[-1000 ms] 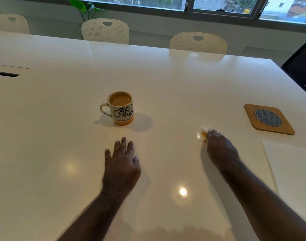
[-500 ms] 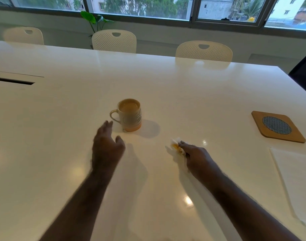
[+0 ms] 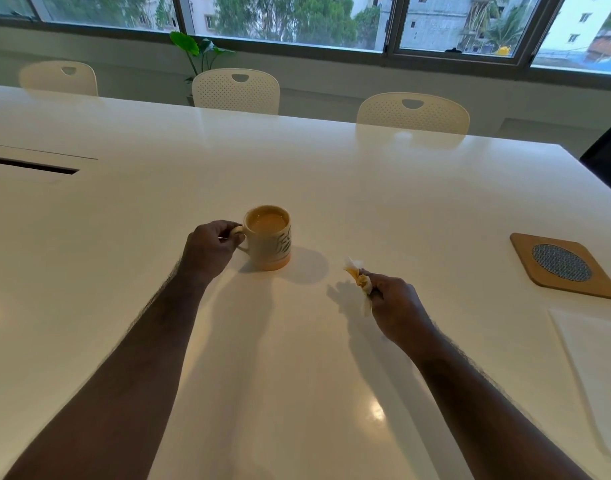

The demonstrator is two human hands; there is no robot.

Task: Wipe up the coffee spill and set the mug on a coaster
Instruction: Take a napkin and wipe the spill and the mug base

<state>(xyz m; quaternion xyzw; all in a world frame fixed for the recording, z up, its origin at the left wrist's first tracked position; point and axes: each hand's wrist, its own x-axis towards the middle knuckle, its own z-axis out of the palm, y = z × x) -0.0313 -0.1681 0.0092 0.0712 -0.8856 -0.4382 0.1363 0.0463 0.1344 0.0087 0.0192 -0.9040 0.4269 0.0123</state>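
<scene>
While both forearms reach in from the near edge of the white bench [image 3: 332, 188], right hand [image 3: 397, 306] sits closest: fingers [image 3: 377, 284] closed into a fist on a crumpled tissue [image 3: 361, 282], stained tan, held just off the surface. Soft, damp, near weightless; any pinch holds it. No wet patch visible on the bench around it, so my read is the wipe is done or nearly. Further out, left hand [image 3: 210, 245] is at the mug [image 3: 269, 237], fingers curled around the handle [image 3: 237, 230] on the mug's left side; whether they're fully through the loop I can't tell. Mug stands upright on the bare bench, not on anything, filled close to the rim with milky coffee. Expect ceramic: stiff, fairly heavy with that fill, breakable, glaze likely slick. Handle is the right place to grip; keep it level and move slow or it slops again. Coaster [image 3: 564, 265], wood square with round mesh inset, lies well apart to the far right, beside a flat white sheet [image 3: 595, 358]. Beyond: three pale chairs [image 3: 236, 91], a plant [image 3: 196, 50], windows.
</scene>
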